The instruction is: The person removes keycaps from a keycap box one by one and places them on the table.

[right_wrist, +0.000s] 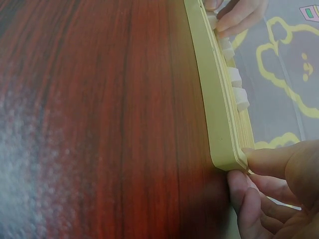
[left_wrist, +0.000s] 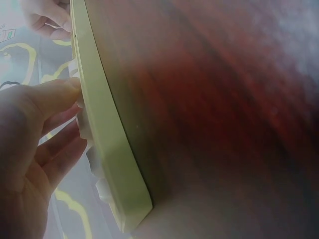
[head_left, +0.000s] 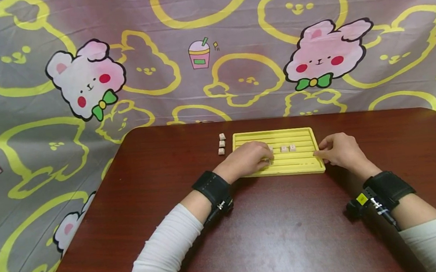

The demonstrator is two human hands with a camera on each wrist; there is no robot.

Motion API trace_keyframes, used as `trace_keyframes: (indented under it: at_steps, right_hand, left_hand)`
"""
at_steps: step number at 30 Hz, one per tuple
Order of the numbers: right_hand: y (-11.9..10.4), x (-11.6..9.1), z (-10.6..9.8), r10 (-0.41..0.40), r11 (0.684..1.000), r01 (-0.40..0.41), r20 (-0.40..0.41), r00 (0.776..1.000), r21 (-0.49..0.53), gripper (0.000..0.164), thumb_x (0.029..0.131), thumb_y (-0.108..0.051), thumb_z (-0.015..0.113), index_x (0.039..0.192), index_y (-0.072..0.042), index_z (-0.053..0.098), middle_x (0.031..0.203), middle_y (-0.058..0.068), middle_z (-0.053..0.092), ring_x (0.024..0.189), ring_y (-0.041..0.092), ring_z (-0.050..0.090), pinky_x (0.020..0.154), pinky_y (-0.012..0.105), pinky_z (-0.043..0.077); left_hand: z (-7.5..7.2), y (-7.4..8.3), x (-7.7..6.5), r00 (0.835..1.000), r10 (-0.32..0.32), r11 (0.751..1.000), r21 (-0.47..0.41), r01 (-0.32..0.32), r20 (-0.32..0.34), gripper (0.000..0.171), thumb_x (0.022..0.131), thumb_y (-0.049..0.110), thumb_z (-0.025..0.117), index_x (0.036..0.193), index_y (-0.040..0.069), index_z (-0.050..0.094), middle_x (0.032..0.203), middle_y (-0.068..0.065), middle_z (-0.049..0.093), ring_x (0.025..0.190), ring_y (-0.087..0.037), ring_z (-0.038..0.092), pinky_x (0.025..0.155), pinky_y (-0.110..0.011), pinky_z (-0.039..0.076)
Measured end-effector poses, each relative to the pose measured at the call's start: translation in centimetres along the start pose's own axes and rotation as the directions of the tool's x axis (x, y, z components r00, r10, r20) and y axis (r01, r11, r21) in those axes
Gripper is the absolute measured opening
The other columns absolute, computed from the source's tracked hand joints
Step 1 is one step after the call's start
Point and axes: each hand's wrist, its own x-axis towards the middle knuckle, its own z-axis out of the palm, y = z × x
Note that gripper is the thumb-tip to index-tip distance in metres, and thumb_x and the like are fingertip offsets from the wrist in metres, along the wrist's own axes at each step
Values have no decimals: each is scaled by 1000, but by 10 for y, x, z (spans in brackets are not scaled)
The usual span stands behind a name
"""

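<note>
A shallow yellow ridged tray [head_left: 297,134] lies near the far side of the table. My left hand [head_left: 246,158] reaches over its left half, thumb and fingers pinching a small white keycap low in the tray. Part of that keycap is hidden by the fingers. In the row above, white keycaps [head_left: 293,148] sit right of the fingertips. My right hand [head_left: 341,152] grips the tray's right end between thumb and fingers; the right wrist view shows the thumb [right_wrist: 269,160] over the corner and fingers below it.
Three more keycaps [head_left: 222,144] stand in a short column on the brown table [head_left: 276,232], just left of the tray. Behind the table's far edge hangs a patterned cloth [head_left: 239,32] with cartoon rabbits. Each wrist wears a black strap [head_left: 212,189] with a camera.
</note>
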Motion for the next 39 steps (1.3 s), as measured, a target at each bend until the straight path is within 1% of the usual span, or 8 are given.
trace_keyframes:
  at_steps: [4,12,17,27,36,39]
  right_hand:
    - [-1,0,0,-3,1000,3,0,1000,4,36,89,-24,74,107,6,67,87,17,72,65,15,65,56,25,53]
    - [-1,1,1,-8,1000,8,-7,1000,12,35,88,-23,74,107,6,67,88,17,72,65,14,67,56,26,55]
    - [0,1,1,-10,1000,10,-9,1000,11,34,88,-22,74,106,6,67,88,18,72,65,14,67,56,26,56]
    - [-1,1,1,5,1000,-5,-5,1000,-1,34,88,-23,73,106,6,67,84,15,71,63,14,64,55,25,52]
    - [0,1,0,-3,1000,3,-10,1000,2,35,89,-23,73,105,6,67,85,16,71,64,15,64,55,25,53]
    - [0,1,1,-2,1000,2,-10,1000,5,35,89,-24,73,105,6,67,86,16,71,65,16,65,56,25,53]
  left_hand:
    - [2,-1,0,1000,-3,1000,-4,3,-3,13,94,10,64,99,14,75,100,1,72,97,-10,66,89,-26,53]
    - [3,-2,-1,1000,-4,1000,-24,3,-14,12,95,10,65,97,14,76,96,2,72,91,-9,65,84,-25,53]
    - [4,-2,-1,1000,1,1000,-28,-1,-23,13,94,8,64,95,14,76,92,2,71,86,-8,64,81,-24,53]
    - [5,-3,0,1000,15,1000,-24,-15,-27,13,93,9,65,91,14,76,89,3,71,84,-8,63,79,-24,53]
    - [3,-1,0,999,30,999,-30,-31,-30,14,94,9,64,84,12,74,81,3,66,76,-7,56,73,-23,48]
    - [3,-1,0,999,32,999,-24,-32,-29,13,94,10,65,85,12,74,82,3,66,77,-7,57,74,-23,49]
